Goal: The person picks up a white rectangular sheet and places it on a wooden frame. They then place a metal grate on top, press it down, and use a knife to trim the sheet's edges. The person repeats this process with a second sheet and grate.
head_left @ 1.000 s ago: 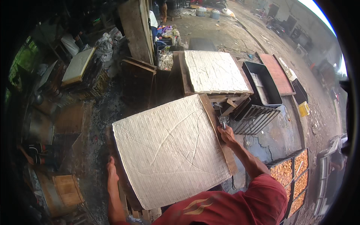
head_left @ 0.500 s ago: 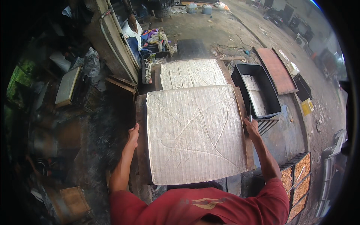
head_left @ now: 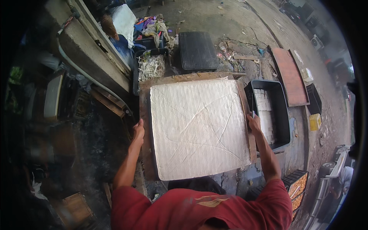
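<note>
A wide, pale slab (head_left: 199,130) that looks like tofu, with crease marks and a faint grid on its top, lies on a wooden board (head_left: 147,163). My left hand (head_left: 138,132) is closed on the board's left edge. At the right edge my right hand (head_left: 254,124) is closed too, also holding a slim tool with a metallic handle end (head_left: 253,114), probably a knife; its blade is hard to see here. Beyond the slab, a strip of brown wood (head_left: 176,78) shows. What lies under the board is hidden.
To the right stands a black crate (head_left: 283,115) with white blocks inside. A reddish board (head_left: 290,76) leans beyond it. Crates of brown pieces (head_left: 298,186) sit lower right. Far ahead are a dark crate (head_left: 197,50) and a bin of pale scraps (head_left: 151,66). A concrete post (head_left: 90,57) rises at left.
The held board and slab have moved forward, over the second slab that showed behind them, which is now hidden. Both hands keep their hold. My view has shifted as well.
</note>
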Motion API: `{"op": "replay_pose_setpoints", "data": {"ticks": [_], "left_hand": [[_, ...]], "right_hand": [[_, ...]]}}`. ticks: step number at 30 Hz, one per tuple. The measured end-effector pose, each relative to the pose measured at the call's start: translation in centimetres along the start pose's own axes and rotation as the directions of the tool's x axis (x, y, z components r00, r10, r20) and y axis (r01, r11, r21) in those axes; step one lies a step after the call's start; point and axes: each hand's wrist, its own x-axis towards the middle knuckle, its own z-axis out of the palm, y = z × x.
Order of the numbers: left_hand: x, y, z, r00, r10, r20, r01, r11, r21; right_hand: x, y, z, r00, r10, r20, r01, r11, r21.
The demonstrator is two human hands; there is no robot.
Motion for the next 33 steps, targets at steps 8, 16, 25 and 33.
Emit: {"op": "replay_pose_setpoints", "data": {"ticks": [8,16,25,33], "left_hand": [[2.2,1.4,2.9,0.996,0.069,-0.062,-0.058,0.985,0.161],[0.7,4.6,2.1,0.991,0.109,0.072,-0.12,0.544,0.831],[-10.2,-10.2,-3.8,0.945,0.326,0.04,-0.328,0.925,0.191],[-19.8,-22.1,-0.5,0.804,0.428,-0.414,-0.502,0.861,-0.084]], "right_hand": [[4.2,0.5,0.8,0.998,0.068,-0.008,-0.069,0.993,-0.096],[2.5,0.7,0.1,0.996,0.085,0.025,-0.086,0.996,0.013],[0.5,8.2,-6.0,0.955,-0.052,0.291,0.028,0.996,0.084],[-8.9,16.8,-9.1,0.929,-0.013,0.37,-0.076,0.971,0.225]]}}
